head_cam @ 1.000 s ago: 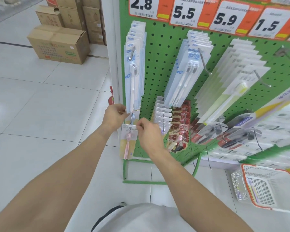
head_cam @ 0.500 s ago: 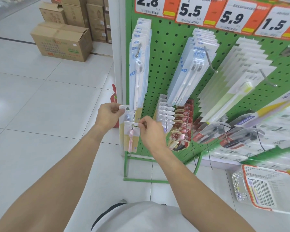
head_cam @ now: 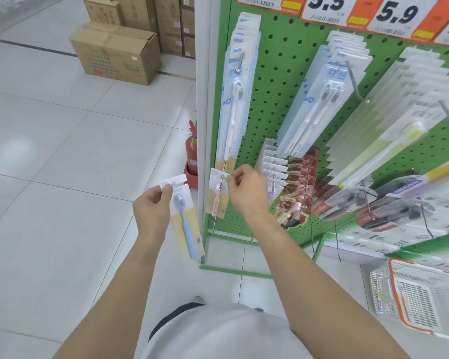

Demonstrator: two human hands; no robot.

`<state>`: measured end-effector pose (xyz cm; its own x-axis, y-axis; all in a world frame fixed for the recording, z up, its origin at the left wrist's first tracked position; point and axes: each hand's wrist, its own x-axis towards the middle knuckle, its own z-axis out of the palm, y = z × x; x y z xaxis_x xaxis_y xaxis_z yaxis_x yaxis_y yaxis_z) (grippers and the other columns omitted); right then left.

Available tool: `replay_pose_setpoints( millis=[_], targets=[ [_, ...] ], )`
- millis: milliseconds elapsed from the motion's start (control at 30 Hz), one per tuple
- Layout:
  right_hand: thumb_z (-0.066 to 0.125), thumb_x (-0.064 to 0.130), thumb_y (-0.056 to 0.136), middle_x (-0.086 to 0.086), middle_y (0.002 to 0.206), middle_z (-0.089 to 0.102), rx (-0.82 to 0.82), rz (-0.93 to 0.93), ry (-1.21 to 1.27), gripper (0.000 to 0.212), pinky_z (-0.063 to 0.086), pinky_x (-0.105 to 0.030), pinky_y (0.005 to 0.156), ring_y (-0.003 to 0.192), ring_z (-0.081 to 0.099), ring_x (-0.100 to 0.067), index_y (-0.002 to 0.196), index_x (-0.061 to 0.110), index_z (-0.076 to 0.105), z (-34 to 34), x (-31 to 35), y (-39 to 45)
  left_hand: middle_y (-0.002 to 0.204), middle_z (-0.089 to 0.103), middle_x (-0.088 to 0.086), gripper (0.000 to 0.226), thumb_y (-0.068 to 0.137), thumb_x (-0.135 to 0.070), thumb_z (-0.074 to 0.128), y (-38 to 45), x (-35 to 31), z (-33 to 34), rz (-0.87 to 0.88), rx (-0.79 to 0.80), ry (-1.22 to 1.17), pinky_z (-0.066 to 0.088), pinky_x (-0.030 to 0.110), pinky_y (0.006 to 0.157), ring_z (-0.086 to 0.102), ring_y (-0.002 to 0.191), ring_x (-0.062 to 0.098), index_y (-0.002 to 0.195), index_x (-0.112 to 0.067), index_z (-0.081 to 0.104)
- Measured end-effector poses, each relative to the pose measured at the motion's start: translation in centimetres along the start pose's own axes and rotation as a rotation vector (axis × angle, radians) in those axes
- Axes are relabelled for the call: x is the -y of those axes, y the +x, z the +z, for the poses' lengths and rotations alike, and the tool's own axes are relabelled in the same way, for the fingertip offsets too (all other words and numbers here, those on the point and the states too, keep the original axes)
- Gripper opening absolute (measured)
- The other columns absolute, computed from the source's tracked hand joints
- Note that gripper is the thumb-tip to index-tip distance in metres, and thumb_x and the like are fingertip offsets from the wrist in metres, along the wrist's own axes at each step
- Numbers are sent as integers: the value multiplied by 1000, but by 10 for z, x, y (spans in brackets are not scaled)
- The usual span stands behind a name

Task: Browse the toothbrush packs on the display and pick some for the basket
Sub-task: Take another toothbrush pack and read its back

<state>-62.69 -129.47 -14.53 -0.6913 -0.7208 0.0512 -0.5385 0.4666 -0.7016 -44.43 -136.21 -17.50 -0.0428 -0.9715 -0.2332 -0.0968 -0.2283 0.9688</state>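
At nine o'clock of the green pegboard display [head_cam: 278, 81], over open floor, the left hand [head_cam: 151, 207] pinches a blue toothbrush pack [head_cam: 183, 216]. The right hand [head_cam: 245, 191] pinches a pink toothbrush pack [head_cam: 217, 200] on its hook. A basket [head_cam: 415, 299] sits at four o'clock; a fire extinguisher [head_cam: 191, 151] stands behind the display's edge.

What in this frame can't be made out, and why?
- Basket, head view: cut off by the right edge; its contents are blurred behind the mesh.
- Price tags: cropped by the top edge; small print unreadable.
- Blue pack in the left hand: motion-blurred, label illegible.
- Pink pack: the right hand covers its right edge; the fingers' grip is hidden.
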Motion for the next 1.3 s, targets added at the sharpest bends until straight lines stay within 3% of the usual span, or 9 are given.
replay_pose_setpoints(
  millis=[267,367,467,600,733,800,967,1100,1300],
  targets=[
    [60,24,99,-5,104,68,-28,-57,13,19,52,-37,77,85,65,-25,111,10,63,-16,7,-6,88,77,6,13,97,-15,65,-36,-3,-16,-127,151,-116,61,34,69,72,78,24,99,-5,75],
    [60,22,99,6,91,69,16,-147,83,10,50,-23,71,77,63,-7,101,15,67,-36,6,-35,90,76,11,17,98,-13,64,-47,-2,-14,-175,236,-142,62,35,67,72,79,27,102,1,73],
    [65,27,98,17,90,69,214,-92,183,9,47,-8,71,84,63,4,102,20,68,-55,-3,-64,92,75,14,20,98,-13,64,-60,-3,-5,-243,310,-168,60,30,63,71,79,27,105,5,71],
    [73,46,90,14,109,69,516,113,242,41,57,-30,90,93,68,-2,126,29,61,-64,-29,-80,96,77,14,21,97,-16,65,-72,-9,14,-247,385,-147,61,32,65,74,82,28,106,1,73],
    [78,34,88,1,103,77,567,159,430,32,56,-58,88,90,72,-35,117,26,66,-69,-43,-89,101,77,14,21,97,-15,65,-81,-21,32,-208,456,-131,63,39,74,75,90,33,109,-1,73],
    [80,23,88,-5,98,78,515,177,527,26,58,-56,86,87,73,-37,111,22,67,-74,-48,-92,102,78,11,20,97,-14,65,-84,-27,38,-165,506,-123,63,38,75,75,90,30,110,-2,73],
    [78,15,87,-9,101,78,410,251,756,30,59,-32,68,82,75,-22,114,7,67,-89,-53,-91,99,78,10,15,94,-5,66,-94,-36,50,-89,694,-32,62,33,75,76,88,27,107,-6,73],
    [79,25,82,-14,104,77,462,253,776,39,61,-43,77,88,74,-30,112,4,68,-97,-63,-89,95,79,9,12,92,-4,68,-101,-36,61,-90,604,-36,64,40,73,76,84,28,102,-7,75],
    [71,5,92,-32,101,70,442,273,769,9,61,-51,81,83,71,-34,100,0,70,-102,-81,-86,95,79,10,13,93,-5,69,-106,-36,71,-119,598,-13,63,36,71,76,85,28,104,-4,75]
  ],
)
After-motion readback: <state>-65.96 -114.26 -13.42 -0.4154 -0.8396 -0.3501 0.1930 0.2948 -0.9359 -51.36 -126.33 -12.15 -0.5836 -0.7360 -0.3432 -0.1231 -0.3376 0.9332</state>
